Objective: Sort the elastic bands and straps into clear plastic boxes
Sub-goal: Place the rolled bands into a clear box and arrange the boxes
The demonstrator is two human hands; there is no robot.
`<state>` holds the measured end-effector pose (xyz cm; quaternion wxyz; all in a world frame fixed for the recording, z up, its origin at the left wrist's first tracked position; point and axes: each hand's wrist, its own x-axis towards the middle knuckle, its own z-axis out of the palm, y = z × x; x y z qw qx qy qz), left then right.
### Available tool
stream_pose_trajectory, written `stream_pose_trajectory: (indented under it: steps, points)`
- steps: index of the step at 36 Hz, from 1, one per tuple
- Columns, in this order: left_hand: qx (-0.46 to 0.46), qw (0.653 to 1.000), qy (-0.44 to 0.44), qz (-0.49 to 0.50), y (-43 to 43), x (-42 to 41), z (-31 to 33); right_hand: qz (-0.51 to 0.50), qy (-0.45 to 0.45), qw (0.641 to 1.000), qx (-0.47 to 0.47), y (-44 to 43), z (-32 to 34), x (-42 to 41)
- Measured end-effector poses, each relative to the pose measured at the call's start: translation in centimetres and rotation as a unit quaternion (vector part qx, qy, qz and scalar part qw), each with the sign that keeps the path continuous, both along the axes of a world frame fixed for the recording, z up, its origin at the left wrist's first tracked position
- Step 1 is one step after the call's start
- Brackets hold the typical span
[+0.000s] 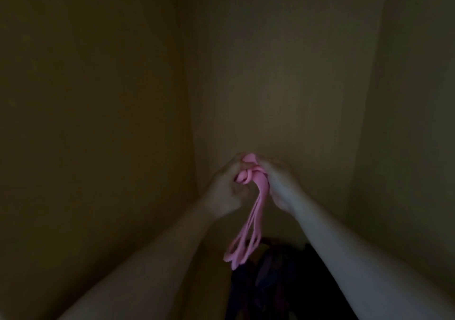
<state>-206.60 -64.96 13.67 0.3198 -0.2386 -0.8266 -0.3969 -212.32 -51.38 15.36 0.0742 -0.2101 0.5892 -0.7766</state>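
Observation:
A pink elastic band (248,221) hangs in several long loops in front of a dim wall. Its top end is bunched between both hands, held up at arm's length. My left hand (227,186) grips the bunched part from the left with curled fingers. My right hand (277,184) grips it from the right, its fingers wrapped over the top of the band. The loops dangle below the hands, down to a dark heap. No clear plastic box is in view.
A dark heap of straps or fabric (275,280) lies low in the middle, too dim to make out. Plain yellowish walls (98,98) meet in a corner just behind the hands. The light is very low.

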Motion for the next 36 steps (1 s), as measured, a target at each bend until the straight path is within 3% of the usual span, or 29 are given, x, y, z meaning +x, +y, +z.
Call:
stream_pose_trajectory:
  steps: [6,11,18,23,26,30,36]
  points:
    - [0.225,0.966,-0.117,-0.052,1.4,0.9,0.4,0.037,0.006,0.999,-0.026,0.3,-0.3,0.0]
    - [0.287,0.920,-0.244,-0.107,1.2,1.0,1.2,0.031,0.049,0.998,-0.026,0.2,-0.1,0.2]
    - [0.272,0.949,-0.161,0.006,0.6,0.3,1.4,0.064,0.000,0.998,-0.002,0.4,0.1,0.1]
    - [0.236,0.962,-0.127,0.050,0.3,0.2,1.2,0.154,-0.067,0.977,0.136,1.3,-0.5,-0.2]
    - [0.230,0.965,-0.114,0.055,0.3,0.3,1.4,0.163,-0.088,0.972,0.142,1.4,-0.5,0.0]
    - [0.117,0.986,-0.032,0.116,-0.4,0.3,1.4,0.165,-0.135,0.972,0.103,1.7,-0.2,0.1]
    - [-0.065,0.989,0.067,0.114,-0.1,0.8,1.1,0.179,-0.103,0.974,0.094,1.0,0.5,0.8]
